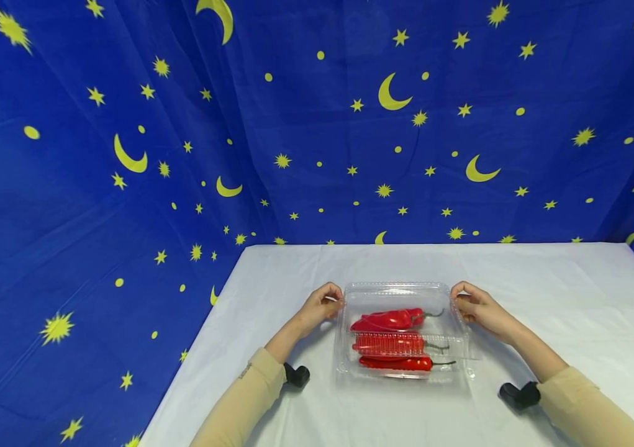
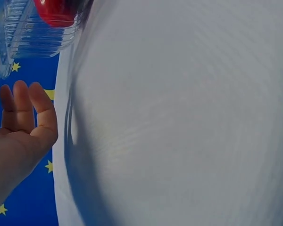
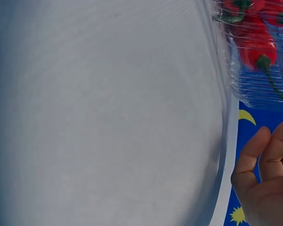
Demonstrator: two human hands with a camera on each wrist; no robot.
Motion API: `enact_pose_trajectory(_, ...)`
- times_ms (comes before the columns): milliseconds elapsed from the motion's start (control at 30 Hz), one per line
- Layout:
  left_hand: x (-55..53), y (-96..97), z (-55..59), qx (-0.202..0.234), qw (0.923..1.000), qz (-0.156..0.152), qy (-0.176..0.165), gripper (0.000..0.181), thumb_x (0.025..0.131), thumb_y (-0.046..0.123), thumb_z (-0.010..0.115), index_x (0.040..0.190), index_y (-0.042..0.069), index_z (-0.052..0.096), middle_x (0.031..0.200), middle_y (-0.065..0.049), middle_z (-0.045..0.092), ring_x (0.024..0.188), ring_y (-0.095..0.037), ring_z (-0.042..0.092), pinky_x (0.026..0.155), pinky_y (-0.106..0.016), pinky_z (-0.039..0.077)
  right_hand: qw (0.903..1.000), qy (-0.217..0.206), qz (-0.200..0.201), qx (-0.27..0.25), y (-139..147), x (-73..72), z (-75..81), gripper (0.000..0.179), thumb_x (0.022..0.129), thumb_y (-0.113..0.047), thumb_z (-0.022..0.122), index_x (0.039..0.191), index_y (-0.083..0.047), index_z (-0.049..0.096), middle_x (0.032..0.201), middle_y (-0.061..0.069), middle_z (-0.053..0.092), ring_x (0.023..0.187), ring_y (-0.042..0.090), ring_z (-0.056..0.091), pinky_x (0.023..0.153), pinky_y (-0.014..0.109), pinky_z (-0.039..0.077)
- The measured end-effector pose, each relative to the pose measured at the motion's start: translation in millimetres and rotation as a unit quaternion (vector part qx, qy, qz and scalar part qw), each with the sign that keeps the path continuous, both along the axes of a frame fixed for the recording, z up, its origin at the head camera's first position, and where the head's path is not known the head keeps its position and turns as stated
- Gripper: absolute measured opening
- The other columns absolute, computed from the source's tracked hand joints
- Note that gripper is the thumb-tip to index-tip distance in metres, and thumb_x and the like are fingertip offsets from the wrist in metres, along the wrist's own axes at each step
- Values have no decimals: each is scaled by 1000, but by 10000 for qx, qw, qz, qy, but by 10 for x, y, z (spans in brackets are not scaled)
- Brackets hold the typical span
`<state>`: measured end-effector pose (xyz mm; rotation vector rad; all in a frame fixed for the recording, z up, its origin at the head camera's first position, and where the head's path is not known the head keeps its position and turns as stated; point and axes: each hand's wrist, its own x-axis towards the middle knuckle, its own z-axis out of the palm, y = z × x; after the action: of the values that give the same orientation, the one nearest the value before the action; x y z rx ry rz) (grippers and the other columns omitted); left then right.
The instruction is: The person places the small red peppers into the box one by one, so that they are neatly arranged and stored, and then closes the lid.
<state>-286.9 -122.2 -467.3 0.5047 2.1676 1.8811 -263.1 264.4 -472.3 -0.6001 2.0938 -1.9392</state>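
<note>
A clear plastic clamshell container (image 1: 395, 288) with ribbed walls lies on the white-covered table, holding several red chili peppers (image 1: 388, 320) with green stems, seen through the plastic. At its far left corner, my left hand (image 1: 319, 308) pinches the edge between thumb and index finger. My right hand (image 1: 480, 312) pinches the far right corner in the same way. In the left wrist view, the other fingers (image 2: 23, 108) stand off the plastic, loosely bent. Part of the right hand's grip falls outside the right wrist view. Whether the lid is fastened I cannot tell.
White cloth (image 1: 574, 298) covers the table. Behind and to the left hangs a blue curtain (image 1: 317, 124) with yellow stars and moons. Black wrist-worn pieces (image 1: 297, 376) stick out from both forearms near the beige sleeves.
</note>
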Motion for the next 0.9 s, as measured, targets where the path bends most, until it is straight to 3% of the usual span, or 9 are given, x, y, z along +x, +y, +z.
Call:
enact_pose_trajectory(167,36,-36,50,-312,9995,-95,-46,10,94,6,54,103,0,54,101,-5,52,85,-19,51,69,-32,47,9998,-34,76,195,17,50,34,6,101,-10,44,104,-6,47,81,5,46,63,13,44,53,33,35)
enact_pose_trajectory(367,154,-131,117,-818,9958,-423,25,26,102,15,41,120,2,54,103,-15,54,96,-35,52,72,-42,46,9948,-267,83,976,57,207,134,30,102,-20,43,124,0,39,88,10,53,71,18,58,62,35,51)
enact_pose_trajectory(500,311,-211,208,-1398,9860,-819,383,37,103,20,40,137,6,47,100,-18,62,96,-39,57,71,-47,49,9904,-104,92,1378,73,389,187,45,103,-22,40,139,3,29,94,15,57,74,23,62,64,40,53)
enact_pose_trajectory(633,506,-274,295,-2084,9677,-1213,731,45,103,24,41,146,11,37,102,-12,66,95,-31,61,75,-37,49,9883,330,233,1472,80,622,192,50,102,-16,42,144,5,22,93,16,61,73,23,63,64,38,53)
enact_pose_trajectory(700,609,-291,318,-2246,9626,-1275,816,47,102,25,42,147,13,35,103,-8,67,96,-26,62,78,-32,47,9885,539,374,1366,78,745,179,51,101,-11,43,144,4,21,90,15,63,72,22,64,63,37,54)
enact_pose_trajectory(767,720,-300,331,-2336,9603,-1271,841,48,102,25,43,148,15,34,102,-4,67,95,-21,62,81,-30,45,9886,700,553,1212,74,865,161,51,101,-7,43,145,3,20,89,14,65,71,22,64,63,36,54)
enact_pose_trajectory(900,925,-301,290,-2239,9653,-1211,578,54,100,26,47,150,22,28,97,3,68,89,-14,63,81,-28,45,9910,650,857,797,65,1064,125,52,100,0,41,146,2,17,90,18,64,73,27,65,64,37,54)
